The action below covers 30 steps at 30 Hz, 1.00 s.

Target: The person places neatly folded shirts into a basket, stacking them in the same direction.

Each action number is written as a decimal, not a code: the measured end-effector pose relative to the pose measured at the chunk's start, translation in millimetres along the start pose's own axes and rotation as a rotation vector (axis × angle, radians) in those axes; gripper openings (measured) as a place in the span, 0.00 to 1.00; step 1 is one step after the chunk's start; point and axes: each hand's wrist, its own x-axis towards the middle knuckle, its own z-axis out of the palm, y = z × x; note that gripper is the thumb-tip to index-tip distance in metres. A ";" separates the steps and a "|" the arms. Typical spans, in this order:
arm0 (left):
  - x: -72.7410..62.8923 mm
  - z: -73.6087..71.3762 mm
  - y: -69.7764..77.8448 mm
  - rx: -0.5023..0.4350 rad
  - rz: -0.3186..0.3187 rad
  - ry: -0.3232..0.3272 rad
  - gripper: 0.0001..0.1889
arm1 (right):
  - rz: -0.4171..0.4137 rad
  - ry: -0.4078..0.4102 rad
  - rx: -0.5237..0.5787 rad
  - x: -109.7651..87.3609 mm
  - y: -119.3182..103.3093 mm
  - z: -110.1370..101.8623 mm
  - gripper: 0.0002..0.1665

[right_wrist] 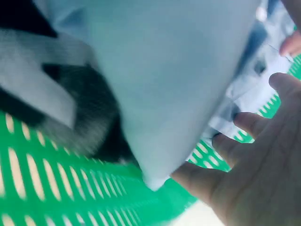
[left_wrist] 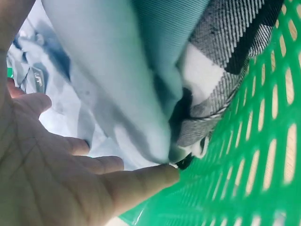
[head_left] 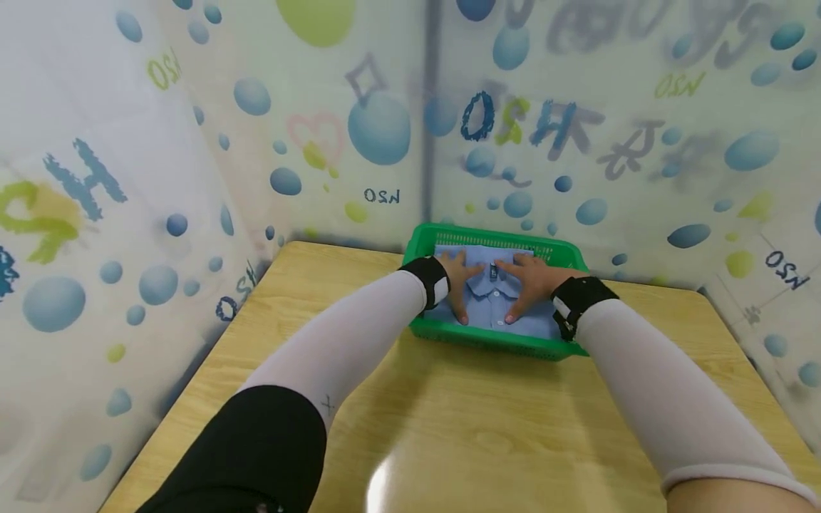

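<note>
A folded light blue button-up shirt [head_left: 494, 303] lies inside a green plastic basket [head_left: 500, 342], its collar and neck label toward the far side. My left hand [head_left: 458, 279] rests on the shirt's left part with fingers spread. On the right part, my right hand [head_left: 532, 281] touches the cloth, its fingers spread too. Beneath the blue shirt, a black-and-white checked cloth [left_wrist: 211, 61] shows against the basket wall in the left wrist view. The right wrist view shows the same checked cloth [right_wrist: 70, 94], blurred, beside a drooping blue fold.
The basket stands at the back of a light wooden table [head_left: 449, 427], close to a white curtain [head_left: 308, 142] printed with blue and green dots and letters. Curtains also hang along the left and right sides. Both wrists wear black straps.
</note>
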 end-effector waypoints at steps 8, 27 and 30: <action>-16.5 5.1 9.1 0.024 -0.010 -0.055 0.63 | 0.021 -0.040 -0.037 -1.1 -3.3 15.6 0.77; -26.1 -17.2 -6.5 -0.125 0.096 0.047 0.58 | -0.015 0.148 -0.012 -38.7 10.8 -17.3 0.67; -40.6 -28.3 -30.0 -0.272 0.148 0.209 0.54 | 0.036 0.282 -0.014 -69.9 29.3 -31.5 0.60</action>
